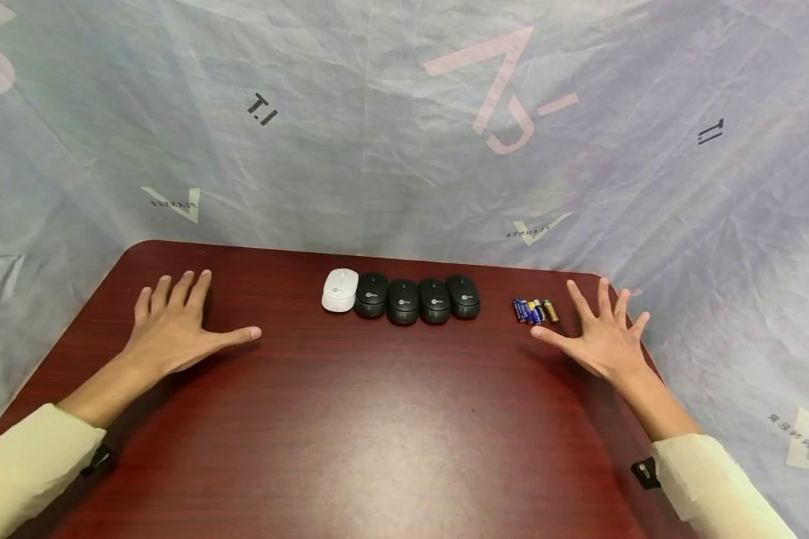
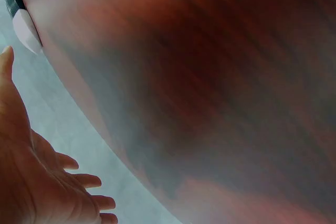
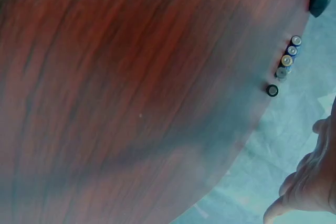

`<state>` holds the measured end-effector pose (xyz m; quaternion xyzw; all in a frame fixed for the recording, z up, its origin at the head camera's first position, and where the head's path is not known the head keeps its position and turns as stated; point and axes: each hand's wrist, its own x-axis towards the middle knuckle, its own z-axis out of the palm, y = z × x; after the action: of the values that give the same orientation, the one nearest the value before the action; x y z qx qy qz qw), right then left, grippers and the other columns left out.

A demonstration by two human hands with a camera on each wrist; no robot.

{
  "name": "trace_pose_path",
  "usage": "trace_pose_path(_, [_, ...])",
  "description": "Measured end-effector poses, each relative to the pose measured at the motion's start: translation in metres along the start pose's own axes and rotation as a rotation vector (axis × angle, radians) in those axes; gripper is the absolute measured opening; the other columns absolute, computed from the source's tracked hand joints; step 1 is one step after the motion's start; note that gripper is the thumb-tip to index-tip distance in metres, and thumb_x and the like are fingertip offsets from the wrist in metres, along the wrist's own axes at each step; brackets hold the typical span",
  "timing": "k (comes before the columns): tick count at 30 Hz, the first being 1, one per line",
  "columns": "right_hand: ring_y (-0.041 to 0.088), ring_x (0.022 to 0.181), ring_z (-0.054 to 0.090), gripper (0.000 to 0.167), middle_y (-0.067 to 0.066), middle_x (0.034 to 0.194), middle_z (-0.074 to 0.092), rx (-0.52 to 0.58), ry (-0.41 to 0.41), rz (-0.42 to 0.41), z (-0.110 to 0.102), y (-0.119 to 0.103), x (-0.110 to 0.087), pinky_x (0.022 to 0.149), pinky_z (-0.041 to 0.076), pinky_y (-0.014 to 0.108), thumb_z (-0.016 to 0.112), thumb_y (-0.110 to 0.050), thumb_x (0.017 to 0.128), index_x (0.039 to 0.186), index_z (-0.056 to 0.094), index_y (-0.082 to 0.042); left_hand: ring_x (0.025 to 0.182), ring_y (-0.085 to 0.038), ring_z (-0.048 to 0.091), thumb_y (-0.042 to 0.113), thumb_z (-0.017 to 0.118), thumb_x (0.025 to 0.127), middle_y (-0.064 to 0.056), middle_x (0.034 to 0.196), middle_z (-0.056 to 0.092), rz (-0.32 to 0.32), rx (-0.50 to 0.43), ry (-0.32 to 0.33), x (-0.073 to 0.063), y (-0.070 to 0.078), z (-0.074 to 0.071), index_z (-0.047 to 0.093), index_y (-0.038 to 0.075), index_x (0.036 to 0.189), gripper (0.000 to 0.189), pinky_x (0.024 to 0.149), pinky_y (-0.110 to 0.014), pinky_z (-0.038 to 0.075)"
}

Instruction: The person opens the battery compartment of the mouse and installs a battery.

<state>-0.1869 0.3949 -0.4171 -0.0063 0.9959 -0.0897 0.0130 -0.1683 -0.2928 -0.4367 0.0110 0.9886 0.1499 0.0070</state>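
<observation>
My left hand [image 1: 172, 329] hovers over the left part of the table, fingers spread and nothing in them. On the right, my other hand [image 1: 610, 340] is likewise spread, its thumb close to a small group of batteries [image 1: 529, 311], blue ones with a gold-and-green one at the end. In the right wrist view the batteries [image 3: 286, 60] show their ends, apart from the hand [image 3: 312, 177]. Between the hands, toward the back, a white computer mouse [image 1: 340, 290] lies beside a row of several black mice [image 1: 404, 301]. The left wrist view shows the spread hand [image 2: 47, 182] and the white mouse [image 2: 26, 31].
The dark red wooden table [image 1: 377, 419] has rounded back corners. Grey-white printed sheeting [image 1: 350, 135] hangs behind it and along both sides. Light sleeves [image 1: 40, 464] cover the forearms, with a black device [image 1: 646, 473] under the right cuff.
</observation>
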Motion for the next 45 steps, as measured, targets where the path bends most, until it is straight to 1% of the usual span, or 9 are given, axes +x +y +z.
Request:
trace_pose_path(6, [0.069, 0.166, -0.017, 0.122, 0.023, 0.185, -0.026, -0.005, 0.014, -0.016, 0.002, -0.005, -0.003, 0.117, -0.006, 0.102, 0.062, -0.091, 0.094, 0.183, -0.001, -0.034, 0.167, -0.067, 0.009, 0.097, 0.072, 0.081, -0.038, 0.181, 0.020, 0.040, -0.003, -0.006, 0.000, 0.019, 0.004, 0.014, 0.002, 0.180, 0.149, 0.136, -0.081, -0.002])
trace_pose_path(11, [0.069, 0.166, -0.015, 0.122, 0.024, 0.186, -0.024, 0.002, 0.023, -0.031, 0.002, -0.012, -0.002, 0.120, -0.006, 0.100, 0.063, -0.090, 0.094, 0.183, 0.002, -0.034, 0.169, -0.065, 0.009, 0.099, 0.070, 0.080, -0.036, 0.182, 0.020, 0.087, 0.003, -0.009, 0.002, 0.039, 0.004, 0.014, 0.003, 0.180, 0.149, 0.138, -0.078, -0.001])
trace_pose_path(16, [0.067, 0.168, -0.015, 0.121, 0.023, 0.187, -0.021, 0.011, 0.016, -0.035, 0.005, -0.021, 0.000, 0.125, -0.005, 0.096, 0.063, -0.092, 0.093, 0.183, 0.004, -0.036, 0.172, -0.058, 0.010, 0.100, 0.068, 0.081, -0.029, 0.186, 0.019, 0.128, -0.003, -0.020, 0.004, 0.061, 0.005, 0.015, 0.004, 0.181, 0.148, 0.141, -0.075, 0.001])
trace_pose_path(19, [0.066, 0.168, -0.013, 0.121, 0.024, 0.187, -0.019, 0.025, 0.008, -0.037, 0.007, -0.027, 0.002, 0.128, -0.004, 0.094, 0.062, -0.092, 0.093, 0.183, 0.004, -0.036, 0.174, -0.054, 0.010, 0.101, 0.066, 0.081, -0.026, 0.187, 0.019, 0.140, -0.011, -0.038, 0.006, 0.074, 0.009, 0.016, 0.004, 0.180, 0.148, 0.142, -0.071, 0.002])
trace_pose_path(25, [0.065, 0.169, -0.010, 0.120, 0.024, 0.188, -0.016, 0.049, -0.010, -0.046, 0.010, -0.038, 0.004, 0.133, -0.003, 0.088, 0.062, -0.092, 0.093, 0.183, 0.006, -0.037, 0.175, -0.050, 0.010, 0.101, 0.063, 0.083, -0.026, 0.187, 0.020, 0.182, -0.018, -0.075, 0.010, 0.097, 0.018, 0.018, 0.004, 0.180, 0.145, 0.144, -0.067, 0.003])
trace_pose_path(29, [0.065, 0.170, -0.009, 0.119, 0.024, 0.188, -0.013, 0.056, -0.020, -0.058, 0.013, -0.045, 0.008, 0.135, -0.003, 0.085, 0.062, -0.093, 0.092, 0.183, 0.008, -0.036, 0.176, -0.049, 0.011, 0.097, 0.063, 0.088, -0.025, 0.187, 0.021, 0.220, -0.020, -0.079, 0.013, 0.110, 0.021, 0.019, 0.004, 0.180, 0.138, 0.145, -0.064, 0.003])
trace_pose_path(35, [0.064, 0.171, -0.007, 0.118, 0.025, 0.189, -0.007, 0.066, -0.027, -0.080, 0.016, -0.055, 0.011, 0.137, 0.000, 0.083, 0.064, -0.091, 0.092, 0.183, 0.016, -0.032, 0.176, -0.047, 0.013, 0.089, 0.063, 0.094, -0.024, 0.187, 0.023, 0.274, -0.028, -0.061, 0.016, 0.127, 0.026, 0.022, 0.005, 0.180, 0.127, 0.146, -0.061, 0.004])
trace_pose_path(41, [0.064, 0.171, -0.004, 0.118, 0.027, 0.189, -0.004, 0.063, -0.036, -0.105, 0.018, -0.063, 0.016, 0.138, 0.003, 0.082, 0.064, -0.092, 0.092, 0.183, 0.019, -0.031, 0.176, -0.047, 0.016, 0.083, 0.065, 0.096, -0.026, 0.186, 0.026, 0.310, -0.043, -0.049, 0.019, 0.141, 0.029, 0.026, 0.003, 0.178, 0.121, 0.146, -0.061, 0.006])
trace_pose_path(45, [0.063, 0.172, -0.002, 0.118, 0.026, 0.189, -0.003, 0.073, -0.041, -0.121, 0.019, -0.067, 0.018, 0.139, 0.003, 0.080, 0.066, -0.091, 0.092, 0.182, 0.020, -0.031, 0.176, -0.046, 0.017, 0.082, 0.063, 0.098, -0.025, 0.186, 0.025, 0.335, -0.045, -0.064, 0.021, 0.151, 0.030, 0.027, 0.002, 0.178, 0.119, 0.147, -0.059, 0.007])
